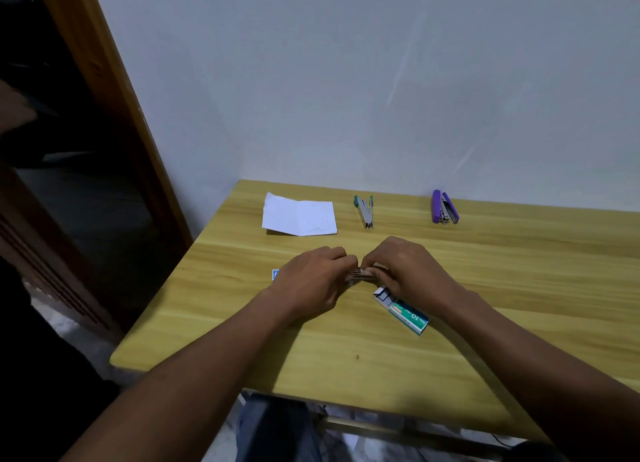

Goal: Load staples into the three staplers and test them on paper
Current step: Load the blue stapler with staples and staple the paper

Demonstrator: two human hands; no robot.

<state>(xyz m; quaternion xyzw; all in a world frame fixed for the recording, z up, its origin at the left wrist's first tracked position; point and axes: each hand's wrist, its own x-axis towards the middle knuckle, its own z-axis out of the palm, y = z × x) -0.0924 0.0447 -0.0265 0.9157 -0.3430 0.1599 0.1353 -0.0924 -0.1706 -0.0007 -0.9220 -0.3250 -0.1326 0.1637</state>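
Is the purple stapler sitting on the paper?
No, the purple stapler lies on the table, well right of the paper.

The table (519,271) is yellow wood-grain; on it, white paper (299,216), a green-and-silver stapler (364,210), a purple stapler (444,208) and a teal box (408,318).

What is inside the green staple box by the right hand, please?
Grey staple strips show at the staple box's open end; its sleeve hides how many remain.

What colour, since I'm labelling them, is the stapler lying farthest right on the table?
Purple; the stapler shows best in the head view.
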